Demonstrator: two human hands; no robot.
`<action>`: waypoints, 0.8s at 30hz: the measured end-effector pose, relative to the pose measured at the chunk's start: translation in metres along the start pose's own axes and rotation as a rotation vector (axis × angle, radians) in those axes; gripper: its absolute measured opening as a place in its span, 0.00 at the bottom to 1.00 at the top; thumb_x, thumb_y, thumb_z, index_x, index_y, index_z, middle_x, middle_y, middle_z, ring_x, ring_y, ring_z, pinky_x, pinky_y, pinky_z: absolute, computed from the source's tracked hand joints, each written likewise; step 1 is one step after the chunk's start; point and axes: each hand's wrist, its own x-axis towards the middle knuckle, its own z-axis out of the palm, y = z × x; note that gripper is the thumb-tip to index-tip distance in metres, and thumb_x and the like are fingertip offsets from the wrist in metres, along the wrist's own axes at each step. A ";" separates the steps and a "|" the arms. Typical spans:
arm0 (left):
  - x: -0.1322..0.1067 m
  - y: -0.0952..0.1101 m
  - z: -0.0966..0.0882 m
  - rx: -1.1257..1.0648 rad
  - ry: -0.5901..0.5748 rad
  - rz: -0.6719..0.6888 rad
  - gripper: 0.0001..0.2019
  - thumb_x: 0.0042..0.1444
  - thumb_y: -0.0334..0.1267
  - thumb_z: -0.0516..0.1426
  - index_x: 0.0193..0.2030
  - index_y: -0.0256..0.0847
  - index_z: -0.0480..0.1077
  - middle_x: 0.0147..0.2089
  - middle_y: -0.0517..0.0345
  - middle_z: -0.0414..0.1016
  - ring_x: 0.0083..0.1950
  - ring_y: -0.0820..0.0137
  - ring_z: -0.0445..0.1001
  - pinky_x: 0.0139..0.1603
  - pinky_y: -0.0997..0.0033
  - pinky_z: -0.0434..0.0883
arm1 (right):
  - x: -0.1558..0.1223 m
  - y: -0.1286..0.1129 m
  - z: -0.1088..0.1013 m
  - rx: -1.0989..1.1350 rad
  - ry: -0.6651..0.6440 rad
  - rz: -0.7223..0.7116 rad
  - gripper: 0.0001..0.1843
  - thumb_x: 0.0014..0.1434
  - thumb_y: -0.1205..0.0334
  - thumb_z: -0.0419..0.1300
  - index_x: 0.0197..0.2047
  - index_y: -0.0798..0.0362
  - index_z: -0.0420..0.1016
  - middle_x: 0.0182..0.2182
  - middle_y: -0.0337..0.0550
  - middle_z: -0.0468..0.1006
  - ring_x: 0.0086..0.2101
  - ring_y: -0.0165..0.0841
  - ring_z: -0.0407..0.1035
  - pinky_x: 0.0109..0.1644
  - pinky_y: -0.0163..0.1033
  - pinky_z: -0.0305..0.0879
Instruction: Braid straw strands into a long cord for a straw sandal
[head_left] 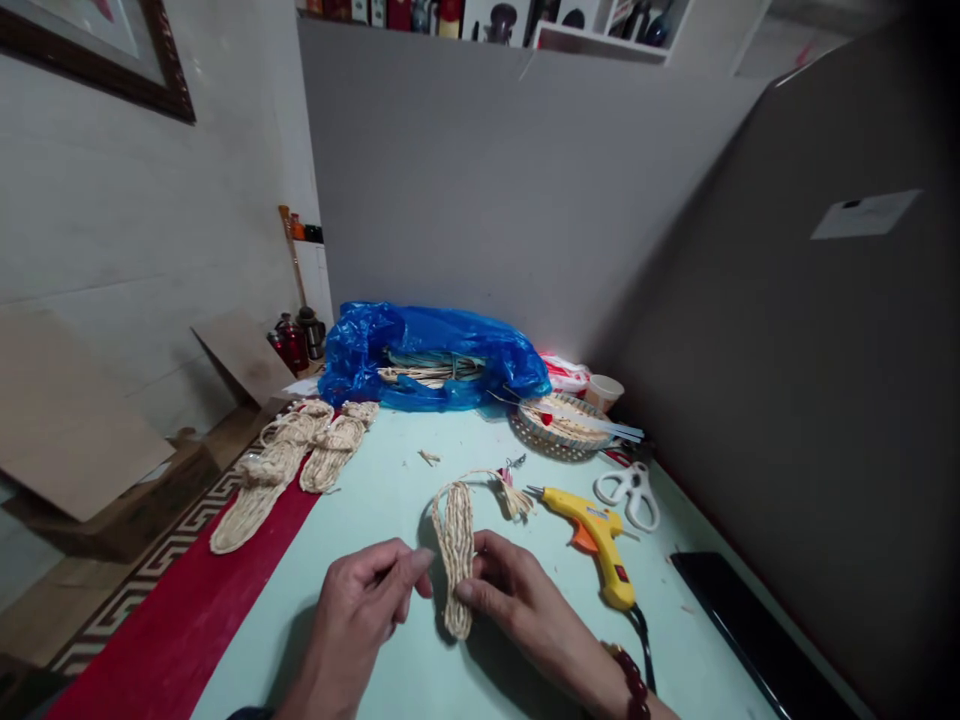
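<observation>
Low in the middle of the frame, the right hand (514, 590) pinches the right edge of a small woven sole (456, 545) between thumb and fingertips. The left hand (367, 595) has its fingers drawn together with the tips right at the sole's left edge; whether they actually grip it I cannot tell. The sole lies lengthwise between the two hands, its lower end on the pale green worktop (390, 470).

Its plaited body looks complete from end to end. A loose cord (480, 478) arcs from the top end to a frayed tuft, so the strap seems unfinished.

To the right lie a yellow glue gun (596, 540) and white scissors (631, 493). Above those is a shallow basket (559, 428) of strands. A blue plastic bag (435, 350) sits at centre. At left, larger finished sandals (289, 460) rest on a red cloth (187, 620).
</observation>
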 end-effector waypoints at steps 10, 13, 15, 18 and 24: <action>-0.006 -0.001 -0.015 -0.132 -0.054 -0.071 0.17 0.43 0.49 0.64 0.32 0.37 0.78 0.26 0.53 0.78 0.16 0.74 0.66 0.15 0.75 0.62 | 0.000 -0.012 -0.002 0.189 0.003 0.084 0.18 0.53 0.49 0.64 0.35 0.57 0.68 0.25 0.36 0.67 0.26 0.27 0.60 0.33 0.33 0.55; -0.009 0.006 -0.020 -0.168 -0.062 -0.091 0.18 0.43 0.48 0.64 0.37 0.37 0.77 0.33 0.49 0.81 0.21 0.70 0.73 0.21 0.71 0.69 | 0.000 -0.012 -0.003 0.238 0.004 0.080 0.20 0.52 0.48 0.65 0.35 0.57 0.68 0.24 0.36 0.68 0.26 0.27 0.61 0.34 0.33 0.57; -0.011 0.009 -0.022 -0.183 -0.068 -0.089 0.19 0.45 0.48 0.63 0.41 0.37 0.76 0.33 0.50 0.81 0.23 0.69 0.74 0.24 0.71 0.70 | -0.001 -0.011 -0.004 0.246 -0.007 0.084 0.20 0.52 0.48 0.65 0.36 0.57 0.68 0.24 0.36 0.68 0.25 0.27 0.61 0.33 0.33 0.57; -0.013 0.009 -0.023 -0.176 -0.070 -0.067 0.16 0.49 0.48 0.61 0.38 0.37 0.74 0.31 0.53 0.80 0.20 0.72 0.72 0.20 0.75 0.68 | -0.003 -0.010 -0.003 0.215 -0.034 0.097 0.22 0.51 0.49 0.66 0.39 0.55 0.66 0.23 0.34 0.67 0.25 0.27 0.61 0.32 0.33 0.57; -0.013 -0.001 -0.019 -0.074 -0.096 -0.122 0.19 0.51 0.52 0.58 0.24 0.36 0.69 0.17 0.61 0.72 0.09 0.81 0.59 0.10 0.83 0.50 | -0.008 -0.009 -0.004 0.098 -0.027 0.047 0.16 0.52 0.55 0.65 0.37 0.54 0.65 0.25 0.33 0.66 0.27 0.27 0.61 0.32 0.32 0.57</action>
